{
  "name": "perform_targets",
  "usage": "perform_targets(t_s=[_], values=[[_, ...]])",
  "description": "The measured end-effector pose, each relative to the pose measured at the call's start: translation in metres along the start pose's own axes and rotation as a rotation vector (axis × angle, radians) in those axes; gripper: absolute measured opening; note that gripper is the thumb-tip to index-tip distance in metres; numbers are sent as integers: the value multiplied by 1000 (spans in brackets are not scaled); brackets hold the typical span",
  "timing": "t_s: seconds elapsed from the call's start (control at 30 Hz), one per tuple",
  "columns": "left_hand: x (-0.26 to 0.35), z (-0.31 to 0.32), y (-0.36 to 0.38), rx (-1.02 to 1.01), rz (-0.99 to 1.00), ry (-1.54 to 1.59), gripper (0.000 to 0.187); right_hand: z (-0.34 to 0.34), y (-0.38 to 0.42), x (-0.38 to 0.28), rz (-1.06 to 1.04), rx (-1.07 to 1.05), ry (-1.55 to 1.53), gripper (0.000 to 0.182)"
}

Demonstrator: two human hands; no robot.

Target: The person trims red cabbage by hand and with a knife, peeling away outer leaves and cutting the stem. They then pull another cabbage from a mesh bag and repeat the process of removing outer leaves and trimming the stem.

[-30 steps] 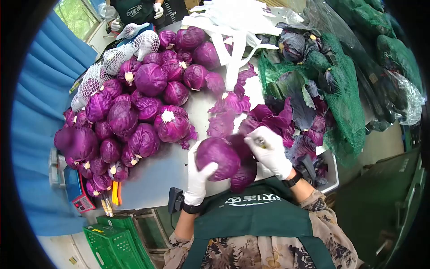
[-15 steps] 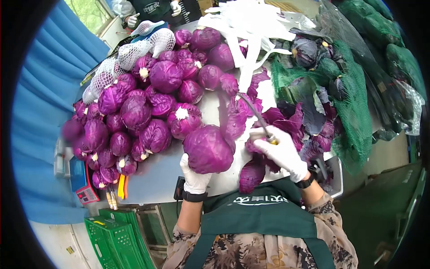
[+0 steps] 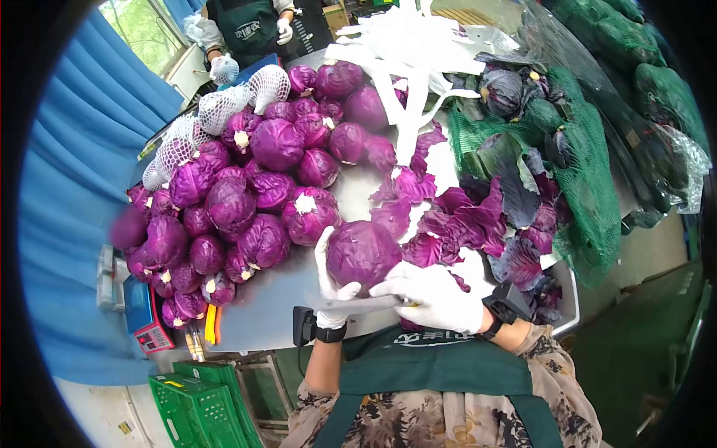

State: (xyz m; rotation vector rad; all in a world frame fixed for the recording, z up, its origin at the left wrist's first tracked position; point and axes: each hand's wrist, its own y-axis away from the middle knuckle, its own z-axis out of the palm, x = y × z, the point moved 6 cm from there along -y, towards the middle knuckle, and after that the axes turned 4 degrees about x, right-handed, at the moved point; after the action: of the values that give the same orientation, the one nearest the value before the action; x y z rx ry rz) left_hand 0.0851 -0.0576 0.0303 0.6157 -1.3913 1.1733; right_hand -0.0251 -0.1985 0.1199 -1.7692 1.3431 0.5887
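Note:
My gloved left hand (image 3: 326, 278) cups a round red cabbage (image 3: 364, 255) from its left side and underneath, close to the front of the table. In my gloved right hand (image 3: 442, 296) is a knife (image 3: 367, 304), its blade pointing left across the near underside of the cabbage, fingertips right at the leaves. Beyond both hands lie loose purple cabbage leaves (image 3: 469, 224), spread over the table. Left of my left hand is a big pile of red cabbages (image 3: 230, 203), several with pale cut stems showing.
White foam net sleeves (image 3: 224, 104) lie along the pile's far left side. A heap of white strips (image 3: 418, 45) is at the back. Green mesh sacking (image 3: 590, 187) with dark cabbages (image 3: 502, 93) lies right. Green crates (image 3: 194, 403) stand below left. Another person (image 3: 250, 33) stands across the table.
The knife has come from over the leaves to beneath the cabbage, its blade swinging to point left. My hands are closer together, and the cabbage sits slightly lower and to the right.

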Motion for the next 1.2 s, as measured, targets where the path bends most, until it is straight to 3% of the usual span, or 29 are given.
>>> perform_targets(t_s=[0.03, 0.1, 0.13, 0.17, 0.23, 0.3, 0.37, 0.4, 0.43, 0.47, 0.5, 0.53, 0.57, 0.63, 0.7, 0.8, 0.9, 0.93, 0.97, 1.07, 1.13, 1.2], values=[[1, 0, -3, -32, -4, 58, 115, 0, 3, 9, 50, 14, -97, 28], [7, -1, -3, -77, -45, 117, 117, -21, 1, 15, -30, 283, -271, 21], [9, 1, -3, -117, -51, 156, 118, -23, 1, 25, 197, 405, -528, 22], [12, 5, -2, -159, -60, 196, 119, -28, 10, 41, 606, 296, -619, 28], [16, 14, -2, -196, -105, 267, 120, -14, 2, 71, 591, 304, -1022, 36], [18, 25, -4, -261, -94, 369, 123, 15, 15, 90, 785, 162, -1229, 30], [26, 31, -8, -325, -40, 323, 120, 25, 16, 89, 538, 57, -1485, 22], [27, 23, -13, -227, 15, 133, 112, 26, 23, 99, 733, 280, -1364, 25], [29, 16, -15, -124, 71, -58, 104, 24, 22, 95, 736, 278, -1360, 25], [24, 18, -9, -81, -51, 67, 89, 17, 21, 90, 699, 343, -1267, 31], [26, 26, -2, -75, -51, 64, 89, 9, 19, 83, 658, 402, -1175, 39], [21, 37, 8, -45, -203, 271, 84, 4, 15, 75, 677, 393, -1007, 53], [14, 43, 16, -10, -358, 477, 80, 5, 14, 68, 682, 385, -1014, 53], [-7, 35, 19, 45, -420, 607, 88, 1, 14, 60, 718, 382, -841, 54], [-11, 29, 20, -35, -276, 405, 94, -1, 18, 53, 728, 372, -741, 54], [-10, 19, 12, 39, -304, 401, 98, -11, 15, 47, 565, 246, -364, 55], [-2, 15, 8, 47, -298, 414, 96, -25, 13, 41, 713, 134, -334, 52], [3, 16, 6, 10, -265, 341, 96, -20, 15, 53, 633, 183, -340, 51], [6, 17, 3, -26, -232, 269, 95, -19, 17, 56, 685, 196, -512, 51], [10, 19, 0, -71, -190, 146, 96, -10, 14, 80, 629, 250, -630, 56], [12, 25, -1, -107, -185, 96, 98, -3, 9, 91, 665, 284, -916, 52], [19, 33, -3, -139, -136, 14, 98, 12, 11, 115, 623, 153, -1088, 31]])
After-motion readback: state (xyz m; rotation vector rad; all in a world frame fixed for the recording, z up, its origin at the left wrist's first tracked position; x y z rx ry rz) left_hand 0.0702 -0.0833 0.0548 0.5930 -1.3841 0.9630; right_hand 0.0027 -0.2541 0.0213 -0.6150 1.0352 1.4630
